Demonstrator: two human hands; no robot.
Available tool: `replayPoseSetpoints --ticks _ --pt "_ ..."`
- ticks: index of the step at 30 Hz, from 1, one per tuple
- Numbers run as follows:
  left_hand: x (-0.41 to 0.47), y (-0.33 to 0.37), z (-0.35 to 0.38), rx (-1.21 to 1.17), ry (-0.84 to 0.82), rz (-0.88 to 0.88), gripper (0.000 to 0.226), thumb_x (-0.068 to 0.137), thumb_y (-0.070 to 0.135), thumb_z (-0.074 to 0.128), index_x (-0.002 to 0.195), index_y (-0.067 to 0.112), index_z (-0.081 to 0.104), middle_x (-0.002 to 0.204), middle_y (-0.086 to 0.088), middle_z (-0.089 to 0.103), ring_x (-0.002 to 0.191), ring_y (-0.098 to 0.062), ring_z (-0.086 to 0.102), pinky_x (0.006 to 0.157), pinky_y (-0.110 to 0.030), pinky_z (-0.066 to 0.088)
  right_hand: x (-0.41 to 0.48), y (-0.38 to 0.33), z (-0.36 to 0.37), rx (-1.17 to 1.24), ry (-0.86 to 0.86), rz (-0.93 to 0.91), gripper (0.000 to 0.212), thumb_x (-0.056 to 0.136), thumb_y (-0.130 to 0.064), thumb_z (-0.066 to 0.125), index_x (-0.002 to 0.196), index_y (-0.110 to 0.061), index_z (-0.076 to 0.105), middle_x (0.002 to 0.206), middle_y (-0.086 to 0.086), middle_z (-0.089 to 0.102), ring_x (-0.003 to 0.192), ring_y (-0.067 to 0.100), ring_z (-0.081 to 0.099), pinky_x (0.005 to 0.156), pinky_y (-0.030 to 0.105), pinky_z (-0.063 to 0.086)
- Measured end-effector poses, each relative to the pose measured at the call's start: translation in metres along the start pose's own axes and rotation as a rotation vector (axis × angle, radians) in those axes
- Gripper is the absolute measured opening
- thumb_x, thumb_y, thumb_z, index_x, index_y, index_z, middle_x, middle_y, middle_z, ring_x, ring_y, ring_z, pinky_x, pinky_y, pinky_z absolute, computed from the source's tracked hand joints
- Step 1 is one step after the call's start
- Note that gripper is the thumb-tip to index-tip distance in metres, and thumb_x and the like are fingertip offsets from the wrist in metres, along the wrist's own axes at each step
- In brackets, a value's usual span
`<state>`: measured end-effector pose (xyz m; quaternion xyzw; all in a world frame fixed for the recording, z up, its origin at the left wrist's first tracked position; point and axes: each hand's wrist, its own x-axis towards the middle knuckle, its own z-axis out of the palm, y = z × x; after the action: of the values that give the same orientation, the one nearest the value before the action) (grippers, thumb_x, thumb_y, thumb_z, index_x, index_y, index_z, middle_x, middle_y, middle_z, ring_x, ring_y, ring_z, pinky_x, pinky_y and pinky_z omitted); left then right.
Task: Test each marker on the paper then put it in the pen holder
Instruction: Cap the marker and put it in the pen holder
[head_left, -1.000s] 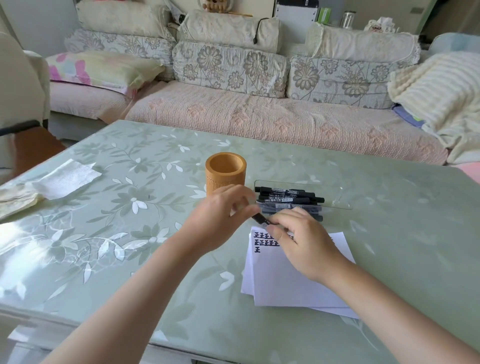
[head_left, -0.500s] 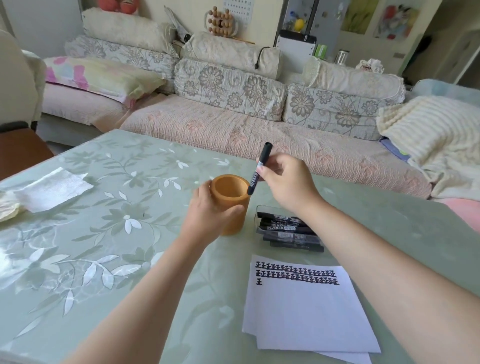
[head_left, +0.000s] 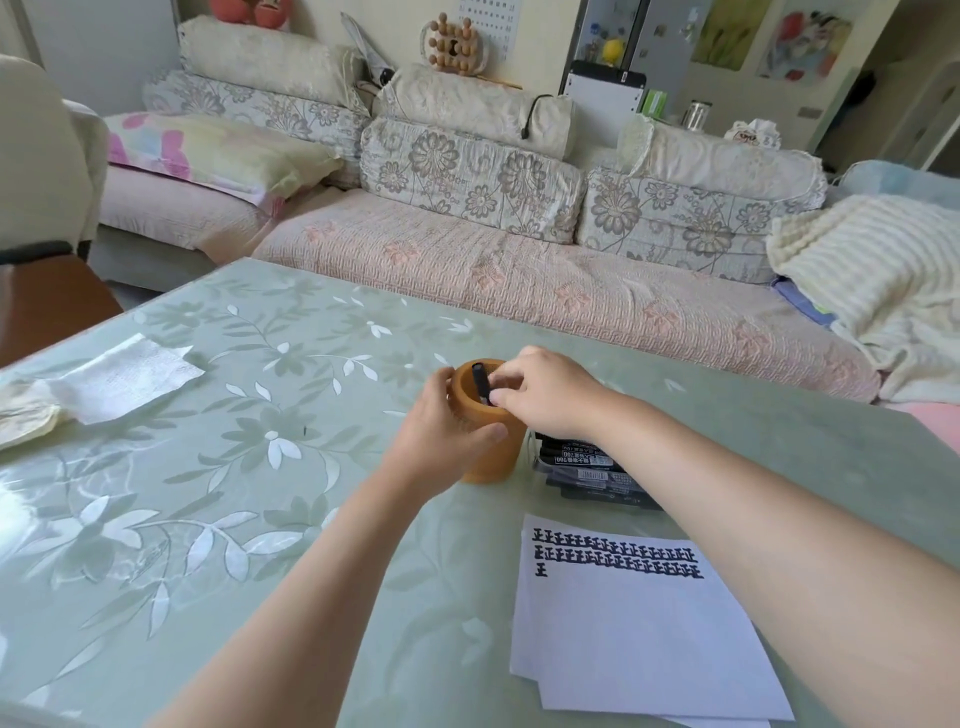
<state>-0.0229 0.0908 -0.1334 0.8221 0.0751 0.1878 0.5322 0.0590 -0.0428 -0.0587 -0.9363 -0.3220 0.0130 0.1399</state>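
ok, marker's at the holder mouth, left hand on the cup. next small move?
Probably open the right hand and let the marker drop. Its lower end is already inside the pen holder, only the cap end shows above the rim, and the left hand wraps the holder. More markers wait beside it.

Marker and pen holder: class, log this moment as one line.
step: insert | right hand: lowering marker into pen holder | left hand: steadying holder | remaining markers: in case
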Motion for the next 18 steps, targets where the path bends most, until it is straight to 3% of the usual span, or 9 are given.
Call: replayPoseSetpoints --ticks 3,6,10,13,16,18 --pt "-0.002 0.001 0.006 0.049 0.063 -0.010 0.078 0.068 0.037 0.082 0.132 0.025 0.039 0.119 0.010 0.047 0.114 -0.008 0.046 0.087 -0.021 0.035 -0.012 0.015 -0.005 0.145 0.091 -0.013 0.020 0.091 -0.026 0.059 0.110 -0.031 0.066 0.099 -0.005 0.053 0.089 0.011 0.054 0.076 0.022 0.038" --pt "-0.002 0.001 0.009 0.072 0.112 -0.010 0.078 0.062 0.040 0.085 0.126 0.028 0.042 0.118 0.009 0.042 0.114 -0.011 0.048 0.094 -0.028 0.040 -0.026 0.040 -0.007 0.062 0.107 0.064 0.021 0.091 -0.018 0.051 0.103 -0.031 0.063 0.099 -0.008 0.056 0.094 0.014 0.056 0.081 0.030 0.044" --pt "-0.004 0.003 0.010 0.086 0.122 -0.023 0.077 0.060 0.042 0.085 0.123 0.029 0.042 0.118 0.009 0.041 0.112 -0.011 0.049 0.095 -0.031 0.043 -0.046 0.067 -0.002 -0.123 0.001 0.157 0.030 0.091 -0.023 0.054 0.120 -0.026 0.062 0.120 -0.005 0.062 0.112 0.017 0.057 0.098 0.038 0.047" --pt "-0.007 0.004 0.011 0.120 0.102 -0.022 0.081 0.065 0.042 0.083 0.131 0.024 0.039 0.122 0.006 0.039 0.119 -0.014 0.044 0.095 -0.026 0.036 -0.053 0.076 0.003 -0.218 -0.025 0.180 0.036 0.094 -0.032 0.057 0.129 -0.024 0.061 0.131 0.000 0.060 0.121 0.023 0.054 0.103 0.040 0.043" --pt "-0.014 0.009 0.010 0.264 0.131 -0.016 0.094 0.071 0.048 0.077 0.145 0.019 0.027 0.134 0.002 0.033 0.132 -0.017 0.030 0.100 -0.029 0.032 -0.054 0.081 0.007 -0.234 -0.052 0.181 0.031 0.095 -0.033 0.058 0.124 -0.026 0.065 0.129 0.002 0.061 0.120 0.027 0.055 0.103 0.042 0.042" --pt "-0.020 0.015 0.007 0.350 0.219 0.040 0.083 0.076 0.049 0.070 0.143 0.021 0.030 0.134 0.003 0.032 0.130 -0.017 0.028 0.098 -0.035 0.039 -0.055 0.083 0.009 -0.256 -0.046 0.155 0.027 0.096 -0.033 0.057 0.121 -0.026 0.065 0.125 0.001 0.061 0.117 0.027 0.055 0.100 0.041 0.042"
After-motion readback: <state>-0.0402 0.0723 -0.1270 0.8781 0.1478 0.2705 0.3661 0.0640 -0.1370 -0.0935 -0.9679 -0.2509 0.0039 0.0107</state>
